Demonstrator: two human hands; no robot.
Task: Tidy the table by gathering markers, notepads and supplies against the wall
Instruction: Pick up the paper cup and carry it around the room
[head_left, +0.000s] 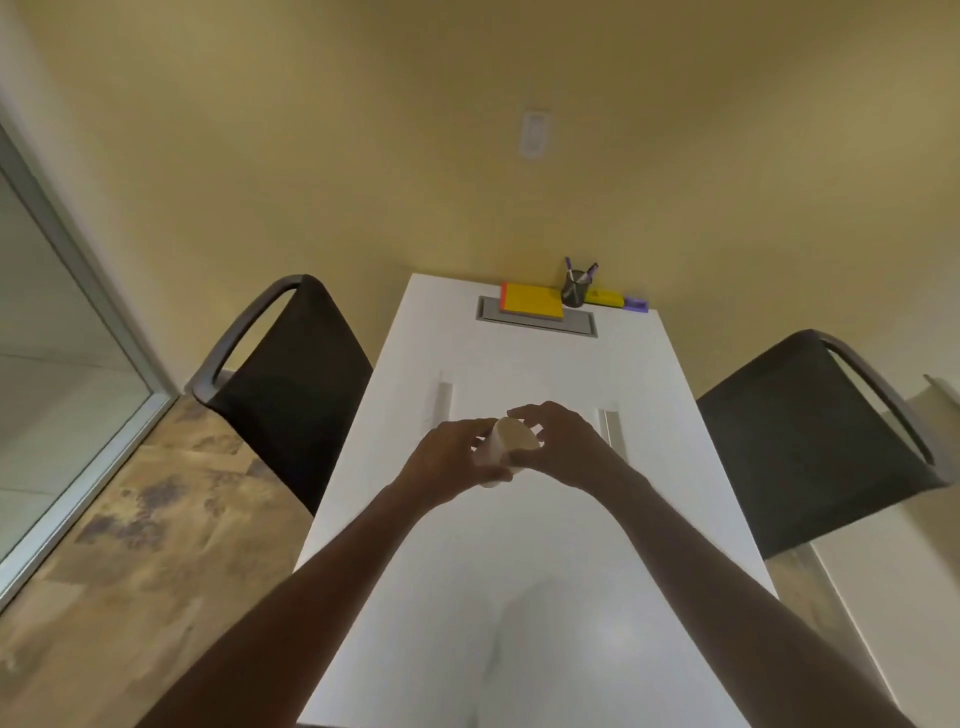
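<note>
A cream paper cup (506, 448) hangs tilted above the middle of the white table (519, 597). My left hand (447, 460) grips its side from the left. My right hand (563, 447) touches its rim from the right, fingers curled around it. Against the far wall lie a yellow notepad (532, 300) with an orange edge, a dark mesh pen holder (574, 291) with purple markers, a smaller yellow pad (605, 297) and a small purple item (637, 304).
Two black chairs flank the table, one on the left (283, 384), one on the right (815, 431). A grey cable hatch (537, 323) sits under the notepad. A glass partition (57, 338) stands on the left above patterned flooring.
</note>
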